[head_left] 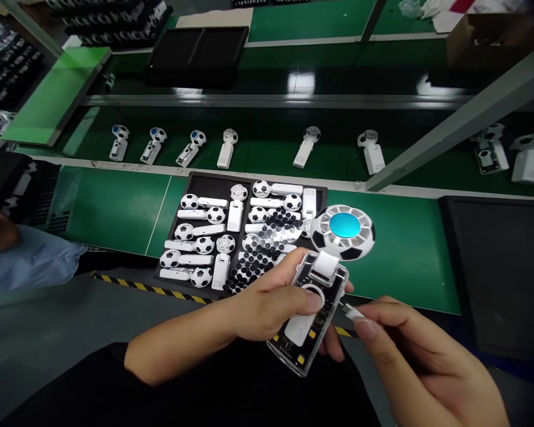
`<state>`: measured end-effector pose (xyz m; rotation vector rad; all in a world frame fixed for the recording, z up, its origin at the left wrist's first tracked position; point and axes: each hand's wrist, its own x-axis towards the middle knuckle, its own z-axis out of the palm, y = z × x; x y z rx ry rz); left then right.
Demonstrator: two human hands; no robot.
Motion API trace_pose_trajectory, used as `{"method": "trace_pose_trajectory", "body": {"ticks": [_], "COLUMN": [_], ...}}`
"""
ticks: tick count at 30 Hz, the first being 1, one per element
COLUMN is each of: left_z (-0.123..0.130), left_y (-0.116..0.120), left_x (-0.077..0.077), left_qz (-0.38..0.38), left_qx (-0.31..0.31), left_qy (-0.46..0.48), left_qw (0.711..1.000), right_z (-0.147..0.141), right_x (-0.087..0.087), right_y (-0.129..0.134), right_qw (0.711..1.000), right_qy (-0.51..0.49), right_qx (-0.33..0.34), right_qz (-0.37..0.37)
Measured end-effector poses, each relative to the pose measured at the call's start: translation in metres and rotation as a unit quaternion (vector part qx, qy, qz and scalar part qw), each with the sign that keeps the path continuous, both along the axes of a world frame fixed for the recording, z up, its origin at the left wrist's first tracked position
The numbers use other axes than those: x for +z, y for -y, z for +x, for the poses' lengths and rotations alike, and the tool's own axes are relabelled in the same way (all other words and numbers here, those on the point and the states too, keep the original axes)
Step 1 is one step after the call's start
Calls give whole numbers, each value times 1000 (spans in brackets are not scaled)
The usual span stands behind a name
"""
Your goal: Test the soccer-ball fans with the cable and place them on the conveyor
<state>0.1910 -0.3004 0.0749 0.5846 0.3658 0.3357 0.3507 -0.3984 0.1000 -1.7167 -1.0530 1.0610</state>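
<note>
My left hand [267,302] is wrapped round a handheld fan [309,326], its thumb on the white ring of the clear body. The fan's round football-patterned head [345,231] has a blue centre and points up and to the right. In a pinch between thumb and fingers, my right hand [409,350] holds a white cable plug [353,312]. The plug's metal tip is at the right side of the fan body, with a small gap between them. Behind my left hand, a black tray [196,182] holds several white football-patterned fans and a dotted transparent sheet [267,243].
Several fans stand along the green shelf [267,133] behind the tray. A metal post [463,112] slants across the right side. A black tray [498,267] lies at the right. At the left is another person's blue sleeve [31,255].
</note>
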Motion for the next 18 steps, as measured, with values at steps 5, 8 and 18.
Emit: {"method": "trace_pose_trajectory", "body": {"ticks": [5,8,18], "left_z": [-2,-4,-4], "left_y": [3,1,-2], "left_x": [-5,-3,-6], "left_qz": [5,48,110], "left_qx": [0,-2,-19], "left_qy": [-34,-66,-103], "left_qw": [999,997,988], "right_z": [3,6,10], "right_x": [-1,-3,-10], "right_y": [-3,-2,-5], "right_qw": [994,990,984], "right_qy": [-74,-101,-123], "right_qx": [63,62,62], "right_qz": [-51,-72,-114]}}
